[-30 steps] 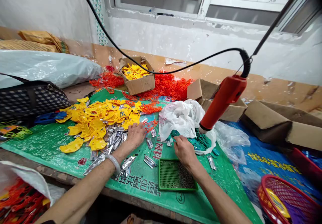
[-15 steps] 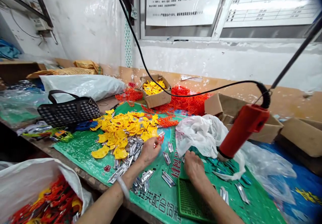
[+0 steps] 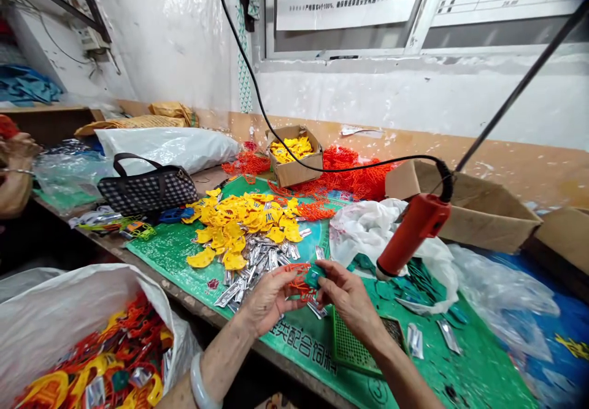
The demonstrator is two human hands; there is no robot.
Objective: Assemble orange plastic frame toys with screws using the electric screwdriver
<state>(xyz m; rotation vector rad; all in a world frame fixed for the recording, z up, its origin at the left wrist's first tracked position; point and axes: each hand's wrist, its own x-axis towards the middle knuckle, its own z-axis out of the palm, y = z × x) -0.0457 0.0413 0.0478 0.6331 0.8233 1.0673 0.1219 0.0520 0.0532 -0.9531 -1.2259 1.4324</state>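
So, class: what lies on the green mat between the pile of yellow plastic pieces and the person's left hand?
In the head view, shiny metal clips lie scattered between the yellow pieces and the left hand.

- Your left hand (image 3: 267, 298) and right hand (image 3: 350, 295) meet on an orange plastic frame (image 3: 298, 284) and a small teal piece (image 3: 315, 276).
- Before you lies a green woven mat (image 3: 161, 251) printed with white characters.
- A heap of yellow plastic parts (image 3: 243, 219) spreads beside shiny silver metal clips (image 3: 257, 262).
- A red power tool (image 3: 409, 232) hangs on a black cable (image 3: 257, 96).
- A handbag (image 3: 147, 191), black-and-white checked, sits to your left.
- Orange netting-like frames (image 3: 350, 176) pile behind a brown cardboard box (image 3: 294, 167) of yellow parts.
- A green perforated tray (image 3: 354, 351) lies under your right wrist.
- A white plastic bag (image 3: 363, 228) holds teal pieces.
- A pale bangle (image 3: 199, 384) rings your left wrist.
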